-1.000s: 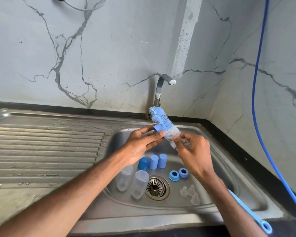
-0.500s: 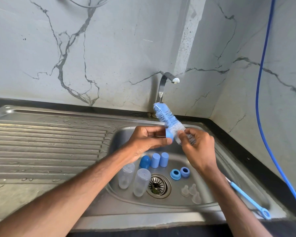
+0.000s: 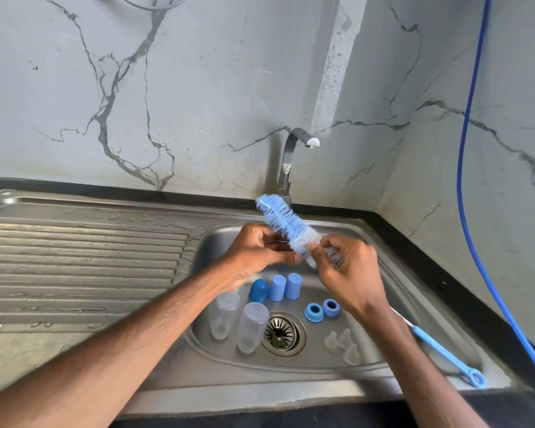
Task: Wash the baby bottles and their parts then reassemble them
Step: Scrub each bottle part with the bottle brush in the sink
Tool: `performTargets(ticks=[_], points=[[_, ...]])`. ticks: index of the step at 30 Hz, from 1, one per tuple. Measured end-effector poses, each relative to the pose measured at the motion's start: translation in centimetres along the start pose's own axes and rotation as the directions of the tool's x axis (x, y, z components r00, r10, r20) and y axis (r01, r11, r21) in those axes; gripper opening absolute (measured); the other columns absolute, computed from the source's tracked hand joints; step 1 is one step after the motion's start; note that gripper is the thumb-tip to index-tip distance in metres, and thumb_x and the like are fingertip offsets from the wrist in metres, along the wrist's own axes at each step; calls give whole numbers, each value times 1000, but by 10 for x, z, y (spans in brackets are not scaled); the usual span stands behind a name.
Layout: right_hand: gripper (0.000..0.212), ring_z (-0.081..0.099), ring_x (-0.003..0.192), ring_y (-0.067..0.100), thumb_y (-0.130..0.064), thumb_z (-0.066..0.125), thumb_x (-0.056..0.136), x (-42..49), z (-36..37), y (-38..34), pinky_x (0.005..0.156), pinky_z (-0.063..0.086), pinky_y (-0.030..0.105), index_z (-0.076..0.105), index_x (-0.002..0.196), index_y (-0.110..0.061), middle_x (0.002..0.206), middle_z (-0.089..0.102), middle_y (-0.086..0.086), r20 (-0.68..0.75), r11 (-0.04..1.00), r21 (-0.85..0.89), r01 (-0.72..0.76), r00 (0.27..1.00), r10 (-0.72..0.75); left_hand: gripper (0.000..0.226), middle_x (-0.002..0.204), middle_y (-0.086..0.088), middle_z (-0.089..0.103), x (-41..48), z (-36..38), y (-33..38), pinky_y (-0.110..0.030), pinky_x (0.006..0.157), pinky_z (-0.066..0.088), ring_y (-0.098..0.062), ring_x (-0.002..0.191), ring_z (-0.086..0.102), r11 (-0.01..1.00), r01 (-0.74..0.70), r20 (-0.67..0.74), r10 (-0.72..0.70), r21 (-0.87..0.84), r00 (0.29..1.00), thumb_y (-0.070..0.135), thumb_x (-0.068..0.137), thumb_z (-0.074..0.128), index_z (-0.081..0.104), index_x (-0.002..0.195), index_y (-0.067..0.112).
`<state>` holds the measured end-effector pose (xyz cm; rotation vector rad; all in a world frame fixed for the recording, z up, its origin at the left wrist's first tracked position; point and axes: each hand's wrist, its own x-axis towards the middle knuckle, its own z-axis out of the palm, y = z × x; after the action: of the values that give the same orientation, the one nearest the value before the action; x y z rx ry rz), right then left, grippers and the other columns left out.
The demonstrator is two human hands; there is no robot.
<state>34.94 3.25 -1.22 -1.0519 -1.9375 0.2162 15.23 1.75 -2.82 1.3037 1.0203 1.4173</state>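
- The bottle brush [image 3: 286,225] is held over the sink [image 3: 414,307]. Its blue bristle head tilts up and away from the grip, and its handle runs back under the right forearm to a loop at the near rim.
- The right hand [image 3: 349,273] pinches the pale lower bristles between thumb and fingertips.
- The left hand [image 3: 254,251] is curled close against the brush's other side. Whether it holds a small part I cannot tell.
- Below the grip lie two clear bottles [image 3: 224,315], three blue caps [image 3: 277,287], two blue rings [image 3: 314,312] and a few clear teats [image 3: 342,341], all separate around the drain [image 3: 281,333].
- Beyond the grip, the tap [image 3: 291,156] shows no running water.
- Judging by this, washing is under way at most, and all the reassembly remains.
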Motion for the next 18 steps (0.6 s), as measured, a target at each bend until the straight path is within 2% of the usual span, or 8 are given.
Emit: performTargets(ticks=[3, 6, 8, 12, 15, 18], points=[[28, 47, 51, 19, -35, 67, 95, 11, -2, 6, 49, 37, 31, 67, 76, -14, 57, 56, -1, -83, 991, -33, -127, 989, 124, 52, 116, -11, 76, -2, 6, 2, -38, 103, 56, -23, 111, 72, 1000, 7, 56, -7, -2, 998, -11, 78, 80, 69, 127, 3], [30, 47, 51, 22, -32, 68, 94, 6, 0, 2, 48, 38, 36, 65, 70, -15, 55, 55, 1, -53, 997, -3, -72, 996, 72, 47, 121, -13, 74, -4, 9, -1, -45, 106, 53, -29, 117, 69, 997, 48, 79, -43, -58, 996, -7, 84, 77, 67, 129, 2], [31, 48, 51, 23, -34, 68, 94, 3, 1, -2, 47, 37, 34, 64, 71, -15, 56, 56, 2, -31, 999, -15, -46, 998, 46, 47, 126, -17, 72, -2, 6, -3, -51, 110, 49, -34, 123, 66, 991, 73, 107, -61, -110, 992, -4, 86, 75, 64, 132, -1], [33, 51, 54, 25, -36, 67, 95, 13, -3, 9, 51, 41, 35, 67, 73, -12, 57, 58, 2, -108, 991, -16, -133, 986, 131, 48, 131, -19, 69, -4, 11, 0, -44, 109, 51, -33, 125, 64, 975, 107, 172, -73, -197, 982, -9, 92, 66, 58, 138, 0], [30, 43, 48, 18, -35, 68, 94, 3, 1, 1, 43, 29, 25, 65, 72, -15, 53, 51, -1, -41, 999, -25, -39, 998, 38, 45, 129, -22, 69, -3, 9, -3, -43, 107, 52, -34, 120, 65, 963, 108, 147, -73, -248, 986, -11, 89, 65, 60, 133, -4], [30, 45, 50, 14, -35, 67, 95, 11, -3, 7, 46, 32, 20, 66, 74, -14, 56, 55, -3, -105, 992, -20, -124, 987, 121, 45, 132, -24, 66, -4, 11, 2, -43, 107, 52, -33, 123, 65, 950, 122, 187, -69, -288, 980, -12, 91, 62, 59, 135, -3]])
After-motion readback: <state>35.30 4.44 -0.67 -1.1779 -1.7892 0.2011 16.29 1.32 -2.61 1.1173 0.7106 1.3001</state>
